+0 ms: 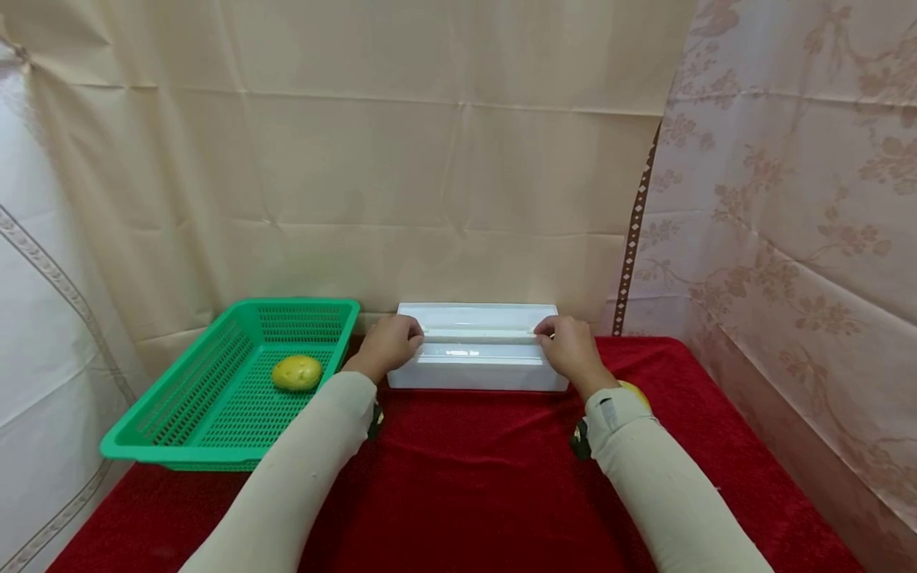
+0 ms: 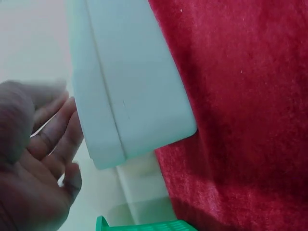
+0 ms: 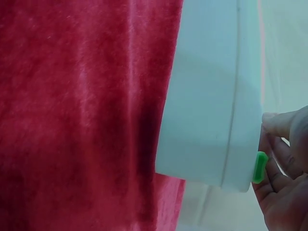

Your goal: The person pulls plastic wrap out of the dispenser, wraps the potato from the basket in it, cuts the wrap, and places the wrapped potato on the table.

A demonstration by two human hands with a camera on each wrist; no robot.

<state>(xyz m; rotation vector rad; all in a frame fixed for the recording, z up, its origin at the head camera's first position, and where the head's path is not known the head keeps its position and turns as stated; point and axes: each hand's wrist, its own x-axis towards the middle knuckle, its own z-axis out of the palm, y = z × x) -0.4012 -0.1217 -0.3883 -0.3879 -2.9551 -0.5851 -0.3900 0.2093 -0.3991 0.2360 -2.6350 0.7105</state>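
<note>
White box (image 1: 476,377) sits at the back of the red cloth (image 1: 458,485), long side toward the person, just in front of the beige curtain (image 1: 444,175). L hand (image 1: 390,344) is at the box's L end, R hand (image 1: 571,348) at its R end, thumbs & fingers bent in twd the opp. ends of a white strip (image 1: 480,337) running btwn them along the box top. Fingertips are partly hidden & L thumb is blurred in its wrist view, so can't tell if either hand grips the strip or just touches. Small green piece (image 3: 260,167) sits at the box corner, nr R fingers. Green basket (image 1: 179,454) is L of the box, w/ a yellow oval item (image 1: 297,372) inside; another yellow item (image 1: 634,391) is partly behind R forearm.
</note>
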